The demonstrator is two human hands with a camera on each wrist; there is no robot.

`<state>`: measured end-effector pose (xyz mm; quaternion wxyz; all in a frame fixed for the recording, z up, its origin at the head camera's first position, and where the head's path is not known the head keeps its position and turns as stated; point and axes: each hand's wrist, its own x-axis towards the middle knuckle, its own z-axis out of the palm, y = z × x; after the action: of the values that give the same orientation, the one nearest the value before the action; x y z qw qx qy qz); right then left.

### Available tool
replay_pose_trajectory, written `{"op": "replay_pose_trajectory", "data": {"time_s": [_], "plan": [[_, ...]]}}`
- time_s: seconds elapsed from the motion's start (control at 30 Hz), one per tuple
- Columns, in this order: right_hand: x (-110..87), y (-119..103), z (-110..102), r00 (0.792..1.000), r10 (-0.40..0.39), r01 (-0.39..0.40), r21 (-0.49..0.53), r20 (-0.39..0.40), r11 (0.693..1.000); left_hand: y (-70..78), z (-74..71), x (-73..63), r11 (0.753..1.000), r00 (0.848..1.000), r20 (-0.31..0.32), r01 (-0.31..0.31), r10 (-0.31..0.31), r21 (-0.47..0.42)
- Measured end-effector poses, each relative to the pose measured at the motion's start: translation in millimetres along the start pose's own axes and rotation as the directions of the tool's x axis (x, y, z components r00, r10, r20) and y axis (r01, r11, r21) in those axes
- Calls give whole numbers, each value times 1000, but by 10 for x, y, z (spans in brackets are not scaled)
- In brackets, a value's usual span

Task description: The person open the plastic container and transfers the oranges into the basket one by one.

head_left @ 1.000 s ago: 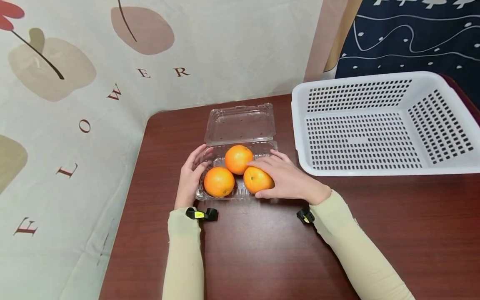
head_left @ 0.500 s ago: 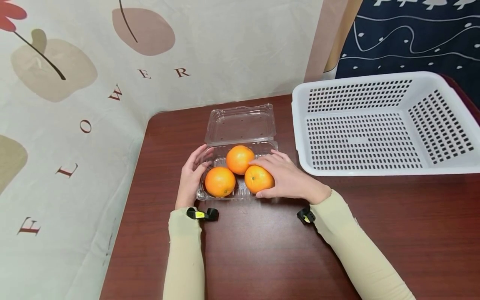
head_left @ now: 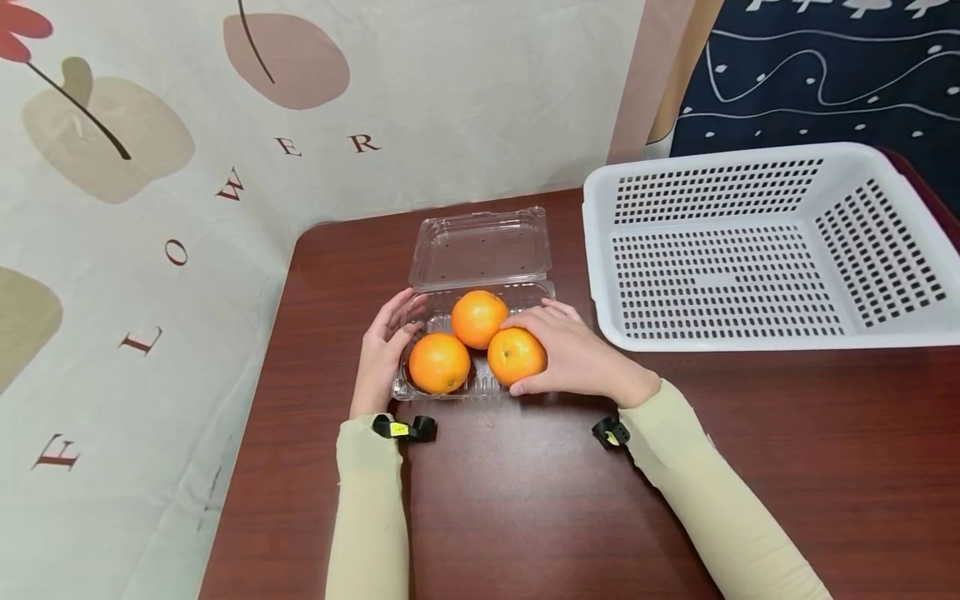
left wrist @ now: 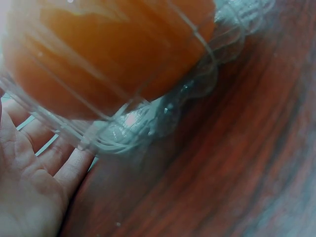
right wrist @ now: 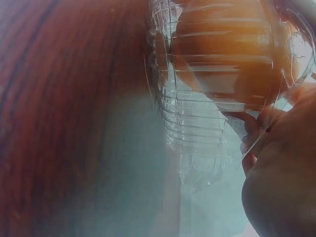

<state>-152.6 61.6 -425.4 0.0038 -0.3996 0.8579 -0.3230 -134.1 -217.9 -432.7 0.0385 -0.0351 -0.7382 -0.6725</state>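
In the head view, a clear plastic clamshell container (head_left: 477, 379) lies with its lid (head_left: 483, 246) folded back. Inside are three oranges: one at the front left (head_left: 439, 363), one at the back (head_left: 479, 319) and one at the front right (head_left: 517, 357). My left hand (head_left: 381, 354) holds the container's left side, thumb at the rim; the left wrist view shows its fingers (left wrist: 54, 153) along the outer wall. The front right orange is gripped from above by my right hand (head_left: 573, 354), thumb in front and fingers over the top. Its far fingertips are partly hidden.
A large white perforated basket (head_left: 716, 343) stands to the right of the container on the brown wooden table (head_left: 487, 500). A patterned cloth (head_left: 480, 100) hangs along the back and left edges. Dark blue fabric (head_left: 817, 75) lies beyond the basket.
Both hands stay nearly in place. The orange under my right hand has turned very slightly, and the other two oranges rest as before.
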Motion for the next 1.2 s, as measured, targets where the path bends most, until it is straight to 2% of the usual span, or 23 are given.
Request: {"op": "replay_pose_trajectory", "data": {"time_s": [0.4, 0.93, 1.2], "plan": [[-20, -20, -34, 1000, -23, 24, -42, 21, 999, 19, -1, -7, 1000, 1000, -4, -1, 1, 0], [-36, -31, -33, 999, -43, 43, -71, 5, 997, 41, 7, -17, 1000, 1000, -6, 12, -12, -1], [-33, -63, -58, 999, -19, 19, -25, -27, 1000, 41, -6, -21, 1000, 1000, -2, 5, -5, -1]]}}
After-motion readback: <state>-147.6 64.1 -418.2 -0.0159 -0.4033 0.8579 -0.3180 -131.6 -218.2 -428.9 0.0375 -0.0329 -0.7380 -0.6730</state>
